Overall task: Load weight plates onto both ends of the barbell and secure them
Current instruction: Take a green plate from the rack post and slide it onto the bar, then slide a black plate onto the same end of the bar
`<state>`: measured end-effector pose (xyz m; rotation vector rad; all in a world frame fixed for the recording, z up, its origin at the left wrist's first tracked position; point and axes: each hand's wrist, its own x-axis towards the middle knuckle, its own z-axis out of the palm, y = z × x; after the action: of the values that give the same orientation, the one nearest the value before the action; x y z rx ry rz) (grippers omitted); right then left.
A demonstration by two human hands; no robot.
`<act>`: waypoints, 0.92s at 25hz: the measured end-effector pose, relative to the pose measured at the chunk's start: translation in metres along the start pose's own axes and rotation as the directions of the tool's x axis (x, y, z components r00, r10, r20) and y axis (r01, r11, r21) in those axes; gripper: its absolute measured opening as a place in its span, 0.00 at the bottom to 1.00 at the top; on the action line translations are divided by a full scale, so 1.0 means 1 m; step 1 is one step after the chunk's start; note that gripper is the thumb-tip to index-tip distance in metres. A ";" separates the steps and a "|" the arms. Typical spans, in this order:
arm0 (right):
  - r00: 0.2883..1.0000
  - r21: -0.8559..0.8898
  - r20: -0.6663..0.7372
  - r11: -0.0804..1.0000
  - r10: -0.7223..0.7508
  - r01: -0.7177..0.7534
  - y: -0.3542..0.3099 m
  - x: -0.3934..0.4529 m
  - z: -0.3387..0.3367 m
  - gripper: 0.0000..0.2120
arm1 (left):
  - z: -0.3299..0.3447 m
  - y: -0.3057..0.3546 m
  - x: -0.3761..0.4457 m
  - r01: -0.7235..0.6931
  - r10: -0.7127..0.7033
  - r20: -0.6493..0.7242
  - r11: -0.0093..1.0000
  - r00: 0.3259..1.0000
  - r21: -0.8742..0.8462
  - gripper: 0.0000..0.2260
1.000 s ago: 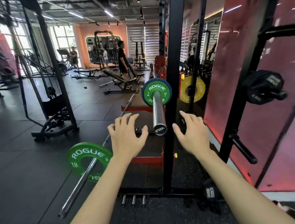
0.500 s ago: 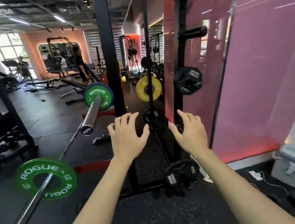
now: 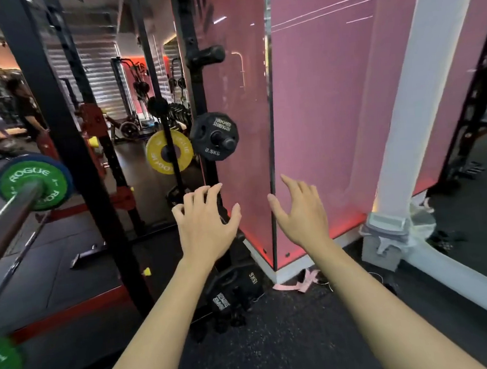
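hands first: my left hand [image 3: 207, 222] and right hand [image 3: 300, 211] are both out in front of me, apart from each other, fingers spread and loose, gripping nothing. barbell [image 3: 6, 216] sits off to my left on the rack, its sleeve end pointing toward me with a green plate [image 3: 34, 180] already slid on, and what looks like a blue one behind it, though i can only see its edge. i see no collar on that sleeve. straight ahead, on a peg of the black upright [image 3: 197, 79], hangs a small black plate [image 3: 214, 135] marked 2.5kg, above my left hand and not touched. a yellow plate [image 3: 169, 153] hangs further back, and black plates [image 3: 234, 294] lean at the foot of the upright on the floor.

i judge this as the fetching step: picking the next plate off storage. next i would need to bring both hands onto the rim of the chosen plate, draw it straight off its peg, then turn left to the sleeve.
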<state>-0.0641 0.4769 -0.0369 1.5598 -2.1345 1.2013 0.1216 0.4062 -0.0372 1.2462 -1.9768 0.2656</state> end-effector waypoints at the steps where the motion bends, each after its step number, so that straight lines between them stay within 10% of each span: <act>1: 1.000 0.002 0.002 1.000 0.000 0.000 0.002 0.007 0.008 0.27 | 0.008 -0.003 0.007 0.002 -0.002 -0.004 1.000 1.000 -0.001 0.25; 23: 0.999 0.005 -0.030 0.999 -0.042 0.042 0.043 0.287 0.229 0.23 | 0.206 -0.122 0.264 0.049 -0.043 -0.097 0.996 0.994 0.068 0.23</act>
<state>-0.1565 0.1195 -0.0271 1.5708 -2.0712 1.2105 0.0624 0.0552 -0.0192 1.2982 -1.8695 0.3676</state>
